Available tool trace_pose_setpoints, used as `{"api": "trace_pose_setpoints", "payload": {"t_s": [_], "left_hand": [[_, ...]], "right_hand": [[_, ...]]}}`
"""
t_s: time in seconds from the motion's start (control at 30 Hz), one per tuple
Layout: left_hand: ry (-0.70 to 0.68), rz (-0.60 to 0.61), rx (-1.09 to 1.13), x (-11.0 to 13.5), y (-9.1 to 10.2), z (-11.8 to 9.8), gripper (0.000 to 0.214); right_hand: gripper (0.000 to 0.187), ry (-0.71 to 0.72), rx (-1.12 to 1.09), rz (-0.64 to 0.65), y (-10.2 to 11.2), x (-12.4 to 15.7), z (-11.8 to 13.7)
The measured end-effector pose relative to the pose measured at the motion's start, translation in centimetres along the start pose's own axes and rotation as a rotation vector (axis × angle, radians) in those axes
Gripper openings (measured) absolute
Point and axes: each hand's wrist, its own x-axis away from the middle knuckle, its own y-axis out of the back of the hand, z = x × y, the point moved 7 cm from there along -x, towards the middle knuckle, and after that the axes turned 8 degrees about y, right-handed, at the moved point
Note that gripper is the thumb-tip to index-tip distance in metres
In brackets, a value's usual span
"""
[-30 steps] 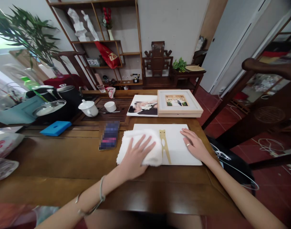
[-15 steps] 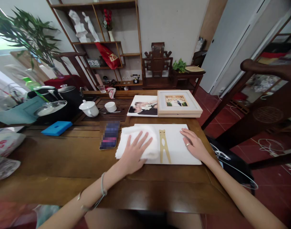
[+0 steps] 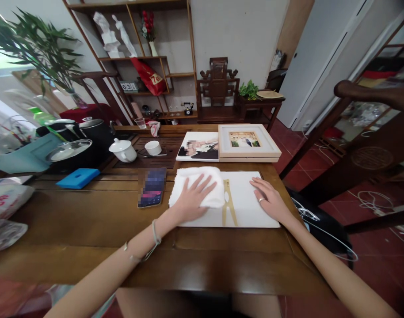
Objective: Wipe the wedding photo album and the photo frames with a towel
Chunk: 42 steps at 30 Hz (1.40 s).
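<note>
My left hand (image 3: pixel 193 196) lies flat with spread fingers on a folded white cloth (image 3: pixel 207 176). The cloth rests on the left part of a white board (image 3: pixel 245 212) on the wooden table. A gold A-shaped piece (image 3: pixel 230 207), perhaps the stand of a picture frame, lies on the board, its upper left edge covered by the cloth. At the board's right side my right hand (image 3: pixel 270 198), with a ring on one finger, rests with its fingers stretched out on the surface.
Behind the board are a framed picture (image 3: pixel 245 154) and a photo panel (image 3: pixel 197 152). A phone (image 3: pixel 152 187) lies left of the cloth. Farther left stand a white lidded cup (image 3: pixel 122 151), a small white cup (image 3: pixel 153 148), a blue block (image 3: pixel 78 178) and a black kettle (image 3: pixel 95 132).
My left hand and the cloth have slid away from me and slightly right, now overlapping part of the gold piece. My right hand stays in place.
</note>
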Motion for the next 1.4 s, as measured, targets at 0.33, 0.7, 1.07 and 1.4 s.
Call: {"api": "trace_pose_setpoints", "payload": {"t_s": [0.33, 0.7, 1.07, 1.4], "left_hand": [[0.101, -0.035, 0.026, 1.0, -0.8, -1.8, 0.084], [0.049, -0.004, 0.062, 3.5, -1.2, -4.6, 0.090], [0.181, 0.020, 0.167, -4.1, 0.2, -3.4, 0.071], [-0.217, -0.040, 0.045, 5.5, -1.6, -9.2, 0.093]], "right_hand": [[0.039, -0.014, 0.013, 0.022, 0.0, -0.1, 0.2], [0.038, 0.007, 0.020, 0.010, -0.1, 0.0, 0.1], [0.038, 0.020, 0.013, 0.003, -0.2, -0.1, -0.3], [0.039, 0.043, 0.027, 0.000, -0.2, 0.0, 0.0]]}}
